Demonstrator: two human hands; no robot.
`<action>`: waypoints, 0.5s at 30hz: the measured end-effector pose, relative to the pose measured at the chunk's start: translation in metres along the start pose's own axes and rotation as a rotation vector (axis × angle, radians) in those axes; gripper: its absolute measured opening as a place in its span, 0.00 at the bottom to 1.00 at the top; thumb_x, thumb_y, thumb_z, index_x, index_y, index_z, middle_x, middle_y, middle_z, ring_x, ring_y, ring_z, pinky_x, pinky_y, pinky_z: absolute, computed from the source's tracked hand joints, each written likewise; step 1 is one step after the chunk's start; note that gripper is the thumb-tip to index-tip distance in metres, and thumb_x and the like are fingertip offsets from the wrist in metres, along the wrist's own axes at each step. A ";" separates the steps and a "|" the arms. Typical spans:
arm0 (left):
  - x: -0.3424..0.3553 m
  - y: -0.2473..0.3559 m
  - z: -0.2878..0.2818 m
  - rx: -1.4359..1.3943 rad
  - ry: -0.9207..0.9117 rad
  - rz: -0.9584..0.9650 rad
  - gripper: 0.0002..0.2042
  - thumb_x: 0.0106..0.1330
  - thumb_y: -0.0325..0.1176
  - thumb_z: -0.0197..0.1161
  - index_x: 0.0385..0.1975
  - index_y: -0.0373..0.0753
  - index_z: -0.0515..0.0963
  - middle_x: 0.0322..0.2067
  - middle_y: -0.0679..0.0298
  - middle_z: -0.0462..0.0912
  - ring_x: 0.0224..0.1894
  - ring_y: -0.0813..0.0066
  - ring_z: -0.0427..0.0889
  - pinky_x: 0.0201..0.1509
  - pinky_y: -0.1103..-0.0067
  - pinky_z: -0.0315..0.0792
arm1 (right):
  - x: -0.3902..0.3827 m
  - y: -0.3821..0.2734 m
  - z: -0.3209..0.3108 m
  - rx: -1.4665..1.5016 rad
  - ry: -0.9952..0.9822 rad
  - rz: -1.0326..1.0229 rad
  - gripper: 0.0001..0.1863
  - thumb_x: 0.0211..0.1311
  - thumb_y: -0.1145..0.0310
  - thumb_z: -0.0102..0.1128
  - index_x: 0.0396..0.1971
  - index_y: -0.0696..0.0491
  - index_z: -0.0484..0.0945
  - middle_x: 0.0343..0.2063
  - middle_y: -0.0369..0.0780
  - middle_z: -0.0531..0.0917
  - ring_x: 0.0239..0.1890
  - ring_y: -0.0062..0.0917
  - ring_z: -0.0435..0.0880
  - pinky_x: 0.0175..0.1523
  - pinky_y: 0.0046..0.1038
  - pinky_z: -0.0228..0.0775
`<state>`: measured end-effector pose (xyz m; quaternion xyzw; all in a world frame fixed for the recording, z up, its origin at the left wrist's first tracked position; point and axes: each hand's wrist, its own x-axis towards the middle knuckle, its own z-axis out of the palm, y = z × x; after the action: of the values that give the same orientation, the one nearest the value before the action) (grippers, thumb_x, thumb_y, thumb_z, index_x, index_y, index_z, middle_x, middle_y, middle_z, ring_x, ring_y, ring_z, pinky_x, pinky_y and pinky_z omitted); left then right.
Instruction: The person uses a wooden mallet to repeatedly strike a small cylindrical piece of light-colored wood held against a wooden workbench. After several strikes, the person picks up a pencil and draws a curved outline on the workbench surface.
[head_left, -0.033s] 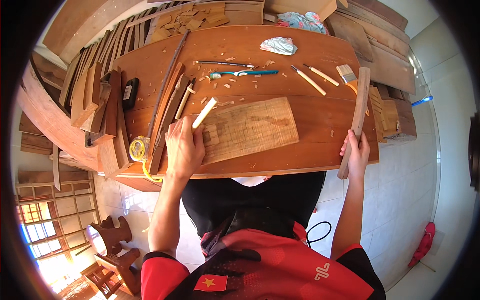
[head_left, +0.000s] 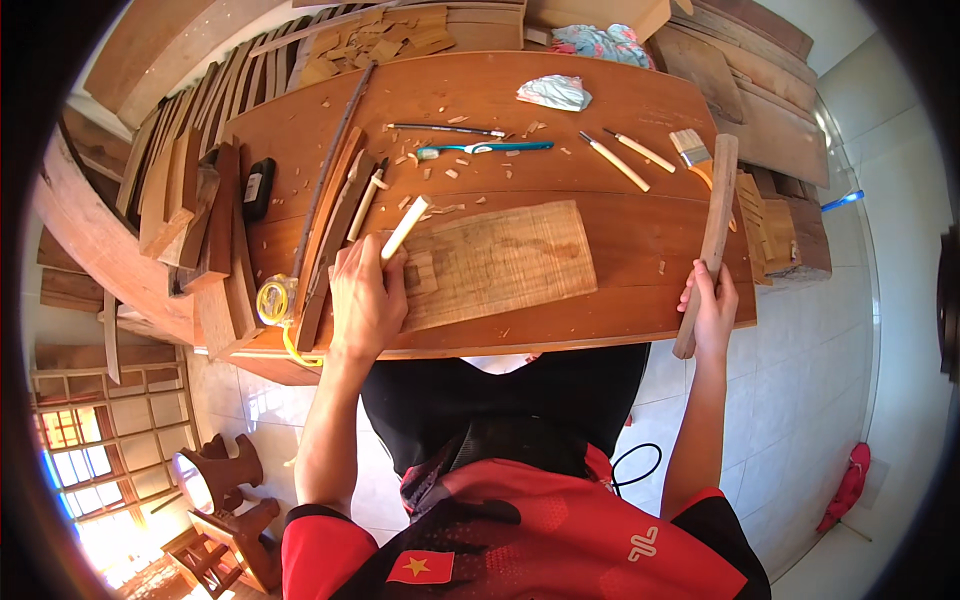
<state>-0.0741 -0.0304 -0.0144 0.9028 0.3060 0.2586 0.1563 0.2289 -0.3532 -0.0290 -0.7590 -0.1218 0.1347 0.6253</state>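
Observation:
My left hand (head_left: 365,300) is closed round a carving chisel (head_left: 405,228); its pale handle sticks up and its blade is hidden. This hand rests at the left end of a flat wooden board (head_left: 510,255), where shallow squarish marks show in the wood. Out to the right, my right hand (head_left: 710,300) grips the lower part of a long wooden stick (head_left: 714,215), held nearly upright, apart from the board. Two more pale-handled chisels (head_left: 615,162) (head_left: 645,152) lie farther back, and another chisel (head_left: 367,203) lies just beyond my left hand.
On the brown table (head_left: 640,250) are a toothbrush (head_left: 490,148), a dark pencil (head_left: 447,130), a paintbrush (head_left: 693,152), crumpled cloth (head_left: 555,92) and scattered wood chips. Wood strips (head_left: 335,225), a tape measure (head_left: 276,300) and a black case (head_left: 259,188) stand left. Stacked planks (head_left: 210,95) lie beyond.
The board has shifted very slightly toward me. Both hands keep their grips.

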 end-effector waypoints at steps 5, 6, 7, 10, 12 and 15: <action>0.004 0.001 -0.005 -0.135 -0.052 -0.006 0.05 0.73 0.25 0.61 0.34 0.35 0.72 0.29 0.52 0.79 0.34 0.48 0.77 0.40 0.59 0.69 | 0.002 0.000 0.000 -0.013 -0.025 0.011 0.13 0.77 0.60 0.63 0.40 0.55 0.78 0.26 0.33 0.77 0.23 0.15 0.77 0.27 0.23 0.72; 0.003 -0.001 -0.005 -0.162 -0.065 -0.040 0.06 0.73 0.26 0.61 0.34 0.35 0.73 0.27 0.53 0.78 0.32 0.51 0.76 0.38 0.61 0.70 | 0.001 -0.002 0.002 -0.025 -0.021 0.016 0.13 0.77 0.59 0.62 0.40 0.54 0.77 0.26 0.33 0.76 0.23 0.15 0.76 0.27 0.23 0.72; 0.004 -0.002 -0.004 -0.189 -0.077 -0.076 0.06 0.74 0.26 0.61 0.34 0.34 0.73 0.26 0.53 0.77 0.30 0.55 0.76 0.37 0.63 0.70 | 0.001 -0.003 0.003 -0.036 -0.018 0.021 0.13 0.77 0.59 0.62 0.40 0.54 0.77 0.26 0.33 0.76 0.23 0.15 0.76 0.27 0.22 0.71; 0.018 0.005 -0.019 -0.465 -0.041 -0.141 0.05 0.75 0.25 0.62 0.38 0.31 0.75 0.24 0.63 0.70 0.27 0.77 0.67 0.33 0.77 0.68 | 0.003 0.002 -0.002 -0.033 -0.031 0.015 0.13 0.77 0.59 0.62 0.39 0.54 0.77 0.26 0.33 0.76 0.22 0.15 0.76 0.26 0.22 0.70; 0.024 0.004 -0.023 -0.451 -0.027 -0.120 0.05 0.75 0.25 0.63 0.38 0.30 0.76 0.24 0.64 0.71 0.27 0.78 0.66 0.33 0.78 0.67 | 0.003 0.003 -0.002 -0.017 -0.034 0.013 0.12 0.76 0.61 0.63 0.40 0.55 0.78 0.25 0.33 0.77 0.21 0.15 0.76 0.25 0.22 0.70; 0.033 -0.011 -0.028 -0.555 0.056 -0.195 0.05 0.74 0.25 0.64 0.36 0.30 0.78 0.25 0.68 0.73 0.30 0.81 0.66 0.37 0.79 0.69 | 0.002 -0.003 0.000 -0.060 -0.064 0.005 0.12 0.76 0.61 0.63 0.40 0.55 0.78 0.25 0.32 0.76 0.21 0.14 0.76 0.25 0.21 0.70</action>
<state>-0.0727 0.0021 0.0163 0.7844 0.3130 0.3409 0.4130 0.2306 -0.3517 -0.0261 -0.7731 -0.1438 0.1568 0.5975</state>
